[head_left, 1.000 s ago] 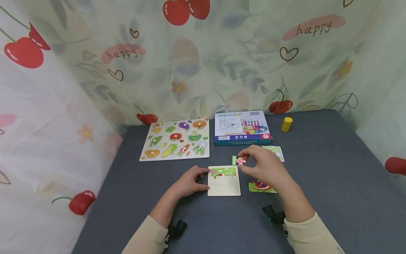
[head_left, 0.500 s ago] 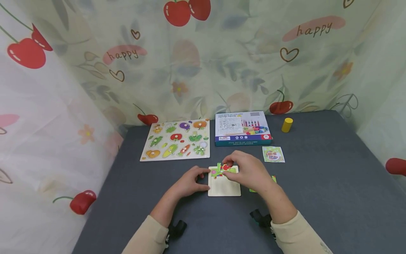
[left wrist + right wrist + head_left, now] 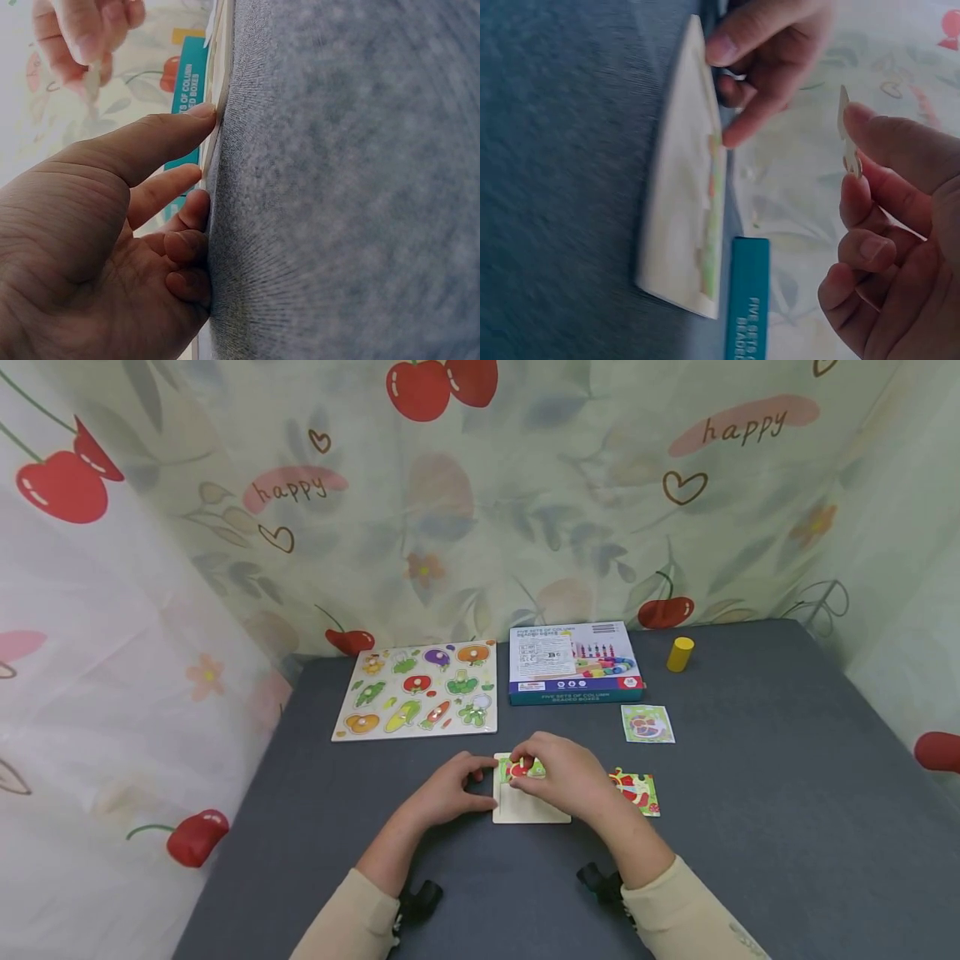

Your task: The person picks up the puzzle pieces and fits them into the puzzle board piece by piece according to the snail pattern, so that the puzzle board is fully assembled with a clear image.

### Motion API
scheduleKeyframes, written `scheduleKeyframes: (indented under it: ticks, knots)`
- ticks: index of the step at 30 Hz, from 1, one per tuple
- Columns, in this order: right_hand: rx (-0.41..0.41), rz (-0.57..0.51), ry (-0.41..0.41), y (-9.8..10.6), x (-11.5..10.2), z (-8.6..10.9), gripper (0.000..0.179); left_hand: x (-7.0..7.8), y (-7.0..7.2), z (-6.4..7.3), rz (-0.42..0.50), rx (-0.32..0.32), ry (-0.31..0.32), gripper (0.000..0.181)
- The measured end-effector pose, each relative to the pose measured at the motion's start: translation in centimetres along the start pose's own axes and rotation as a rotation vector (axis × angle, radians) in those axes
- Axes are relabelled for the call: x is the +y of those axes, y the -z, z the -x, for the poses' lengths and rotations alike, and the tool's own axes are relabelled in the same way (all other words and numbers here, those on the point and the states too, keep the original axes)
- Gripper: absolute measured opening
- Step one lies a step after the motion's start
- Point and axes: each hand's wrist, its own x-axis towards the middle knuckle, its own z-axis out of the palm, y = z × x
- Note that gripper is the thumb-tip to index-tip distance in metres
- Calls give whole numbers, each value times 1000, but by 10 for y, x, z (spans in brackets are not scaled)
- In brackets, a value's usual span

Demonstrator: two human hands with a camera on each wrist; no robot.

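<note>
My right hand (image 3: pixel 566 777) pinches a puzzle piece (image 3: pixel 847 142) between thumb and fingers, over the upper part of a small pale wooden puzzle board (image 3: pixel 528 807). In the head view the piece shows red and green. The right wrist view shows it edge-on, apart from the board. A green printed strip (image 3: pixel 709 259) lies along the board's far side; the rest is bare wood. My left hand (image 3: pixel 447 791) touches the board's left edge with thumb and index fingertips, the other fingers curled in. More puzzle pieces (image 3: pixel 637 793) lie right of the board, partly behind my right arm.
A vegetable peg board (image 3: pixel 414 692) lies at the back left. Beside it is a flat box (image 3: pixel 576 663) with a teal side. A yellow cylinder (image 3: pixel 679 654) stands at the back right, and a printed card (image 3: pixel 648 724) lies nearer. Patterned cloth (image 3: pixel 480 527) hangs behind the table.
My right hand has moved left and slightly nearer, carrying the puzzle piece from beyond the board's right corner to over its upper part. The left hand has stayed at the board's edge.
</note>
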Motion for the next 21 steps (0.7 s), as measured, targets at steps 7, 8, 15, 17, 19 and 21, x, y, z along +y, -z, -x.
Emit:
scheduleKeyframes:
  ticks: [7,8,15,17,19,21]
  knots:
    - [-46,38,-52,-14,6,-5,28,0,0,0,6,-3,4,60]
    - [-51,39,-60,-15,7,-6,29,0,0,0,5,-1,4,60]
    - [-76,38,-70,-26,16,-11,28,0,0,1,19,7,-6,59]
    - [-82,30,-74,-28,17,-13,29,-1,0,1,22,9,-13,59]
    - [-84,20,-77,-30,19,-14,29,-1,0,1,26,11,-19,59]
    - [-83,8,-82,-32,21,-15,29,-1,0,1,26,9,-20,59]
